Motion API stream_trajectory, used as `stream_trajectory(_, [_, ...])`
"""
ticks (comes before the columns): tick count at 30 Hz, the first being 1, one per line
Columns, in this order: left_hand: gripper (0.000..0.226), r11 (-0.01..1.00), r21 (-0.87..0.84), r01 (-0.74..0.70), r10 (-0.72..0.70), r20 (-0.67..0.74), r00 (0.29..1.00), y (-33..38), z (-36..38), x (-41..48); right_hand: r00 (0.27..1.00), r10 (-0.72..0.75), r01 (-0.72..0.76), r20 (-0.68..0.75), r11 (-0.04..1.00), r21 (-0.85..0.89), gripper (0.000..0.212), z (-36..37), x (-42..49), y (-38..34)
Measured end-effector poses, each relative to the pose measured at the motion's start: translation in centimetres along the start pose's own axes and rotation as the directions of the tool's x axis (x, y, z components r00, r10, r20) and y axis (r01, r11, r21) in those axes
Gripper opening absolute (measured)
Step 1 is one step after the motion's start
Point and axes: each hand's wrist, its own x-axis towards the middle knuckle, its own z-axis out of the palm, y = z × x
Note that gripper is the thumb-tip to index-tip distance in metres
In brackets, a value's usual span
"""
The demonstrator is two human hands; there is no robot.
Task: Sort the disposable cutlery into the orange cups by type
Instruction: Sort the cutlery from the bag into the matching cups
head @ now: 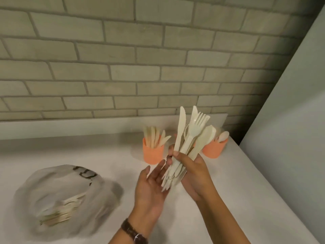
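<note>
Cutlery bundle upright, tips up-right.

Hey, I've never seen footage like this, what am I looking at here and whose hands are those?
There is no machine here. One camera sits on a person's head, looking forward and down, so the two hands are the wearer's own. The right hand grips a mixed bundle of pale cutlery: knives, a fork and spoons. The left hand, with a watch on its wrist, is open beside the bundle's lower ends. On the white counter stand two orange cups. The left cup holds what look like knives; the right cup holds spoons. At lower left lies a clear bag with more cutlery inside, blurred.
</note>
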Motion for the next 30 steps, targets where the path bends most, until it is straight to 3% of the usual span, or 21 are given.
stream_trajectory(2, [0.043,0.962,-0.239,0.133,-0.127,0.039,0.991,-2.2,3.1,0.6,1.0,-0.02,0.021,0.02,0.997,-0.074,0.025,-1.6,-0.2,-1.5])
stream_trajectory(5, [0.037,0.898,-0.392,0.198,-0.153,0.143,0.978,-4.9,7.0,1.0,0.998,-0.049,0.054,0.028,0.973,-0.224,0.029,-4.6,-0.6,-3.2])
stream_trajectory(9, [0.029,0.885,-0.443,0.143,-0.108,0.104,0.989,-7.7,10.6,1.9,0.999,0.01,-0.002,0.032,0.971,-0.239,0.032,-8.7,-0.7,-4.8])
stream_trajectory(13, [0.015,0.846,-0.528,0.071,-0.014,0.111,0.994,-10.3,12.0,3.0,0.984,0.158,-0.143,0.086,0.977,-0.16,0.02,-10.8,-1.0,-6.6])
stream_trajectory(17, [0.023,0.866,-0.501,-0.011,0.044,0.054,0.998,-12.1,12.8,3.4,0.967,0.252,-0.243,0.042,0.957,-0.159,0.009,-12.1,-1.4,-6.8])
stream_trajectory(19, [0.026,0.917,-0.387,-0.102,0.09,-0.049,0.995,-12.7,12.6,3.8,0.963,0.271,-0.265,0.01,0.948,-0.178,0.011,-12.6,-1.6,-6.6])
stream_trajectory(22, [0.026,0.957,0.016,-0.291,0.288,-0.195,0.938,-12.2,11.6,3.6,0.953,0.301,-0.299,-0.024,0.928,-0.224,0.017,-13.5,-2.1,-6.2])
stream_trajectory(24, [0.023,0.853,0.369,-0.368,0.443,-0.142,0.885,-11.0,11.1,3.0,0.946,0.321,-0.321,-0.042,0.914,-0.248,0.011,-13.9,-2.3,-5.9])
stream_trajectory(26, [0.017,0.68,0.626,-0.382,0.515,-0.037,0.856,-9.8,10.8,2.5,0.943,0.328,-0.331,-0.055,0.903,-0.274,0.007,-14.3,-2.5,-5.5])
stream_trajectory(30, [0.009,0.537,0.734,-0.416,0.554,0.065,0.83,-8.6,10.9,2.1,0.939,0.34,-0.342,-0.061,0.892,-0.297,0.023,-14.5,-2.4,-4.9])
